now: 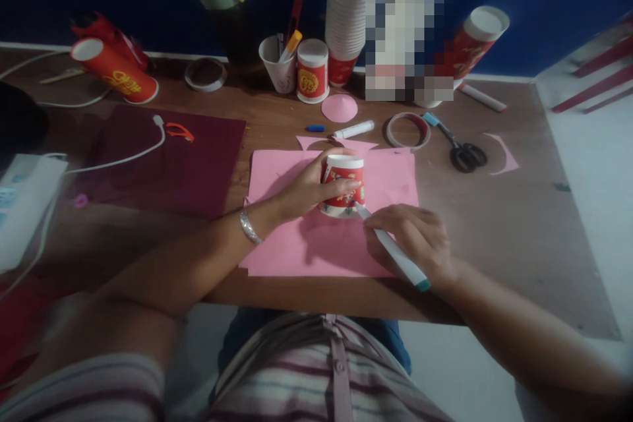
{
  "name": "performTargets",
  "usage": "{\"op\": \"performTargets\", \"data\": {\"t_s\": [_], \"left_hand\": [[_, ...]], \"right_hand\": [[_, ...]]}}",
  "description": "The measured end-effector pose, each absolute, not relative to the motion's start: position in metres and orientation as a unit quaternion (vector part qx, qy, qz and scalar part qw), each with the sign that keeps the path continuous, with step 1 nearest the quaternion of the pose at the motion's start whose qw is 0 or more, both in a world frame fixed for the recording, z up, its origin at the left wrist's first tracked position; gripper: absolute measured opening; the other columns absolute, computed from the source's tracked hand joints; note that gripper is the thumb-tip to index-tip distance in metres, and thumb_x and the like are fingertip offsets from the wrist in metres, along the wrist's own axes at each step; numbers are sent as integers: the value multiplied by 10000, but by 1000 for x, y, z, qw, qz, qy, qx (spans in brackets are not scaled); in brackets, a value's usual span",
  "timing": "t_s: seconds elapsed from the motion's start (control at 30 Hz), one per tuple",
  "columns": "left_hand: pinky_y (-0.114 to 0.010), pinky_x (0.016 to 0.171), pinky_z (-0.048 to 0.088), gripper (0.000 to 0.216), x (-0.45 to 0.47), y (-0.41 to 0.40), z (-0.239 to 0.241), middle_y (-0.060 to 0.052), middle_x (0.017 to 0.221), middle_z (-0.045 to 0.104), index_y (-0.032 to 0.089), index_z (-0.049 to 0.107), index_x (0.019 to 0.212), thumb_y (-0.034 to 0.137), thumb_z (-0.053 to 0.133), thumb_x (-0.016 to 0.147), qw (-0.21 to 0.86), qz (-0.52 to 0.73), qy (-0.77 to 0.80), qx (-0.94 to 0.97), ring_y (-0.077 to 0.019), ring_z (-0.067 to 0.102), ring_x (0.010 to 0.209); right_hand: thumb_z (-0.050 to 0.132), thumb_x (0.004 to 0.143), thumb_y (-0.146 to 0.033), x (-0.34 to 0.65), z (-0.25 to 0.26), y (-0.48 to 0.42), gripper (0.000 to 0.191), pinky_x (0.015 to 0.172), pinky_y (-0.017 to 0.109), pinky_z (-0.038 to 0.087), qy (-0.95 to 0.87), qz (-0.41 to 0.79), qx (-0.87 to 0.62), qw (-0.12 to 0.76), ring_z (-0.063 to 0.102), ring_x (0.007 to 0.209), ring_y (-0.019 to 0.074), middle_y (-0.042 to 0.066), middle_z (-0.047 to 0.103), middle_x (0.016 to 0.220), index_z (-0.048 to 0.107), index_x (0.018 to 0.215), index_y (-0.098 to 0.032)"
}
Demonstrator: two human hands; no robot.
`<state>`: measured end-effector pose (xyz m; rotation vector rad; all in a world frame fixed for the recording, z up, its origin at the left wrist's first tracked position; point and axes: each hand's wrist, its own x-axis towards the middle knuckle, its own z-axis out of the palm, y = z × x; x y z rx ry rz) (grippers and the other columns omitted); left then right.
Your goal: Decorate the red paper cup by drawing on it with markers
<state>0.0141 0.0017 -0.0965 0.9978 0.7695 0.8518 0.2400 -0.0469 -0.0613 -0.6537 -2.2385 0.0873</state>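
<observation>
My left hand [316, 186] is wrapped round a red and white paper cup [349, 196], held upside down above pink paper. Green marks show on the white band at the cup's lower edge. Between the fingers of my right hand [413, 234] is a white marker [395, 254] with a green end, its tip at the cup's lower right side. Under both hands lie pink paper sheets [316, 254]. Just beyond them are a white marker [353, 130], a blue cap [315, 128] and a pink paper cone [339, 107].
Black-handled scissors [467, 155] and a tape roll [408, 130] lie to the right. At the back stand a tall cup stack [346, 6], a pen cup [277, 66] and an upturned red cup [312, 72]. A white cable [123, 161] crosses a maroon sheet [198, 178] on the left.
</observation>
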Motion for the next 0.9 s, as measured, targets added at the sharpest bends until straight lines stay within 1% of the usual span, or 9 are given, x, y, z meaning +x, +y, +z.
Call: {"op": "performTargets", "data": {"t_s": [0.17, 0.37, 0.63, 0.8, 0.9], "left_hand": [[-385, 883, 619, 678, 15, 2, -97, -79, 1194, 760, 232, 553, 1365, 442, 918, 834, 718, 389, 357, 454, -227, 757, 1026], [-375, 875, 620, 675, 15, 3, -97, -82, 1195, 751, 230, 547, 1364, 422, 918, 834, 724, 390, 351, 447, -217, 748, 1016], [-390, 904, 614, 664, 14, 3, -98, -79, 1179, 763, 226, 556, 1382, 418, 907, 852, 721, 388, 352, 453, -226, 756, 1031], [-383, 881, 616, 664, 15, 2, -97, -77, 1174, 759, 223, 553, 1359, 428, 910, 837, 719, 391, 353, 454, -220, 755, 1010], [-386, 885, 615, 673, 15, 2, -97, -84, 1205, 756, 230, 557, 1359, 441, 913, 829, 718, 389, 359, 452, -227, 751, 1031]], "right_hand": [[684, 978, -47, 240, -60, -48, 176, 587, 272, 570, -887, 37, -253, 385, 700, 620, 148, 11, 732, 773, 620, 1072, -182], [662, 991, -47, 240, -58, -48, 170, 576, 267, 559, -888, 45, -253, 382, 682, 609, 142, -2, 717, 760, 619, 1074, -189], [676, 969, -45, 239, -61, -48, 181, 579, 268, 563, -887, 45, -248, 387, 693, 614, 147, -2, 724, 759, 637, 1072, -189], [671, 976, -43, 240, -59, -48, 176, 576, 265, 562, -888, 37, -253, 382, 691, 610, 142, 1, 729, 755, 632, 1065, -190], [680, 973, -31, 240, -57, -48, 179, 575, 268, 563, -889, 34, -252, 381, 692, 609, 143, 11, 728, 754, 625, 1064, -175]]}}
